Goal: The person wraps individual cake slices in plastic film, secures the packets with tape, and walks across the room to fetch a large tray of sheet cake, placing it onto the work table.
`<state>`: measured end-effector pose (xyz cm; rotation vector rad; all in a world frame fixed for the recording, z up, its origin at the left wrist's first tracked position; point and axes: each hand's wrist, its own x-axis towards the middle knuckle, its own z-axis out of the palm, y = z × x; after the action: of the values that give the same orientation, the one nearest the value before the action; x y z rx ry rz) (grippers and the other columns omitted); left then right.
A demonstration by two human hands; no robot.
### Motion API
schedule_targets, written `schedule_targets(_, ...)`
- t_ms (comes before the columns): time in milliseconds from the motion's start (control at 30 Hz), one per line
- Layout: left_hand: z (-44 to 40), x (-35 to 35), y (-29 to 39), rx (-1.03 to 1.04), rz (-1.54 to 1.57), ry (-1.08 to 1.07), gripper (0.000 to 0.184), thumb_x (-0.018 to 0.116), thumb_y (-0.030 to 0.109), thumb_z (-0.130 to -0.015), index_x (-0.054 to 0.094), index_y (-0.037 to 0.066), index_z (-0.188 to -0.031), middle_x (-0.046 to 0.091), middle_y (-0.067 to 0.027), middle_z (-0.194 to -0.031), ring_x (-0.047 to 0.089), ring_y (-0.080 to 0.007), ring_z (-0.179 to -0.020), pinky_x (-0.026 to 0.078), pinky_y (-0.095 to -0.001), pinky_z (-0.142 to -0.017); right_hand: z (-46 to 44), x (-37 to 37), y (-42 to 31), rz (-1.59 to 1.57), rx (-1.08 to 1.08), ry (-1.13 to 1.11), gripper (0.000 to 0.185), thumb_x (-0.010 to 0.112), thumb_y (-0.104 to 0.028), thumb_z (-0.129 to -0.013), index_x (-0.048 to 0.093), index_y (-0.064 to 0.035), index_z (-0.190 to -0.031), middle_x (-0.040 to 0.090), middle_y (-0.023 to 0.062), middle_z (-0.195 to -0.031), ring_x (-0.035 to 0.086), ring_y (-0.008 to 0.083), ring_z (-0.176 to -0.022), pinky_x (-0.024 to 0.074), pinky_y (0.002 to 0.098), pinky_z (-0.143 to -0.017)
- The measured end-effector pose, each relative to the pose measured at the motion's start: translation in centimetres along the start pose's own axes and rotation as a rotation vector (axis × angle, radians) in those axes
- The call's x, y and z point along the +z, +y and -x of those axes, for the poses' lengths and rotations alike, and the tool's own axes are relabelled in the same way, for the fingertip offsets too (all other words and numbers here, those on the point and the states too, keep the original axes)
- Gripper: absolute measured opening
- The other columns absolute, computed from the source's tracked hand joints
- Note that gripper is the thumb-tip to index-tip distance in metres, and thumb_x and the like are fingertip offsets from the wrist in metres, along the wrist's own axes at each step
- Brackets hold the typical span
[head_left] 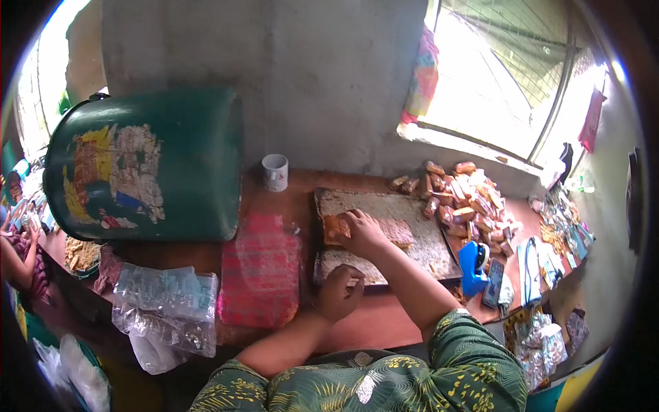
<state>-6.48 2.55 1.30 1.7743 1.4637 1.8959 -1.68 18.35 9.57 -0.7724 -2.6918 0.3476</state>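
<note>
A dark tray [432, 264] with a pale, crumb-covered surface lies on the table before me. My right hand [362, 232] reaches over it, fingers closed on a brown piece of cake or bread [335, 228] at the tray's left side. Beside that hand, partly behind the wrist, lies a lighter pinkish-brown slab [396, 232], perhaps more of the same cake. At the tray's front edge, my left hand [341, 293] has its fingers curled in, with nothing visible in them. A red patterned plastic sheet [259, 275] spreads just left of the tray.
Wrapped bread pieces [473, 202] are piled at the back right. A blue tape dispenser [472, 268] and a phone [493, 283] lie near the tray's right corner. Clear plastic bags [165, 302], a white mug [275, 173] and a large green drum [147, 165] stand leftward.
</note>
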Motion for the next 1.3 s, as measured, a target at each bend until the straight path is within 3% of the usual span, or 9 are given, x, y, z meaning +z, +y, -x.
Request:
schedule_targets(200,0.4,0.3,-0.1,-0.033,-0.018,0.031,0.012,0.069,0.004,-0.087,0.063,0.003,-0.098,0.066,-0.0165,-0.091,0.067,-0.0335,-0.087,0.054,-0.0417,-0.079,-4.2,3.5,-1.8,0.202,0.237,-0.092,0.077,0.062,-0.075,-0.082,0.067,-0.0124,-0.128,0.060,0.0207,-0.133,0.056,0.0406,-0.126,0.0406,0.0556,-0.109)
schedule_targets(433,0.1,0.6,-0.5,0.040,-0.038,0.016,0.012,0.069,0.005,-0.088,0.065,0.004,-0.099,0.067,-0.0148,-0.093,0.068,-0.0323,-0.087,0.055,-0.0406,-0.080,-2.5,5.4,-0.5,0.190,0.009,0.243,0.063,0.075,-0.053,-0.076,0.063,-0.0083,-0.119,0.060,0.0190,-0.120,0.055,0.0414,-0.118,0.0447,0.0546,-0.102)
schedule_targets(633,0.5,0.5,-0.1,-0.030,-0.039,0.004,0.012,0.069,0.007,-0.090,0.065,0.004,-0.101,0.067,-0.0151,-0.094,0.068,-0.0311,-0.086,0.055,-0.0403,-0.080,-1.1,4.4,-1.4,0.035,-0.232,0.236,0.059,0.078,-0.037,-0.073,0.061,-0.0076,-0.120,0.058,0.0192,-0.121,0.053,0.0425,-0.116,0.0460,0.0519,-0.103)
schedule_targets(767,0.3,-0.1,0.4,-0.099,-0.002,-0.043,0.012,0.068,0.010,-0.092,0.066,0.003,-0.102,0.067,-0.0144,-0.094,0.068,-0.0277,-0.086,0.056,-0.0387,-0.076,0.7,2.4,-1.2,-0.128,-0.130,0.444,0.046,0.075,-0.024,-0.075,0.062,-0.0114,-0.118,0.057,0.0198,-0.121,0.051,0.0430,-0.116,0.0469,0.0518,-0.102)
schedule_targets(867,0.9,0.3,-0.3,-0.156,0.034,-0.014,0.012,0.069,0.012,-0.092,0.067,0.004,-0.101,0.068,-0.0134,-0.092,0.068,-0.0255,-0.084,0.056,-0.0371,-0.072,3.5,-1.6,2.0,-0.014,0.045,0.460,0.060,0.073,-0.022,-0.079,0.052,-0.0095,-0.134,0.051,0.0229,-0.134,0.047,0.0459,-0.127,0.0426,0.0523,-0.110)
schedule_targets(967,1.2,0.9,-1.1,-0.140,-0.020,0.000,0.011,0.070,0.013,-0.092,0.068,0.006,-0.099,0.068,-0.0122,-0.089,0.068,-0.0247,-0.082,0.056,-0.0360,-0.070,7.0,-4.5,6.7,0.063,0.177,0.440,0.055,0.072,-0.022,-0.082,0.053,-0.0052,-0.131,0.049,0.0212,-0.136,0.043,0.0442,-0.131,0.0382,0.0498,-0.115)
schedule_targets(1100,1.2,1.3,-1.9,-0.100,-0.041,-0.003,0.011,0.072,0.014,-0.091,0.069,0.007,-0.098,0.068,-0.0109,-0.086,0.068,-0.0242,-0.079,0.056,-0.0357,-0.070,10.4,-4.0,12.2,0.188,0.312,0.138,0.065,0.081,-0.027,-0.073,0.058,-0.0079,-0.130,0.053,0.0167,-0.136,0.043,0.0371,-0.136,0.0381,0.0471,-0.116)
schedule_targets(1167,1.0,1.0,-1.1,-0.099,-0.075,-0.006,0.009,0.072,0.013,-0.090,0.068,0.007,-0.096,0.068,-0.0109,-0.086,0.068,-0.0238,-0.080,0.056,-0.0360,-0.069,12.1,-4.5,12.0,0.284,0.201,0.139,0.061,0.081,-0.035,-0.075,0.062,-0.0142,-0.129,0.055,0.0116,-0.137,0.040,0.0319,-0.140,0.0294,0.0474,-0.119)
schedule_targets(1300,1.4,-0.4,0.1,-0.033,-0.128,0.066,0.010,0.072,0.013,-0.090,0.067,0.008,-0.097,0.068,-0.0106,-0.088,0.068,-0.0253,-0.079,0.056,-0.0369,-0.070,12.5,-3.9,11.7,0.360,0.164,0.092,0.054,0.076,-0.037,-0.080,0.062,-0.0232,-0.130,0.056,0.0066,-0.138,0.043,0.0317,-0.138,0.0280,0.0472,-0.119)
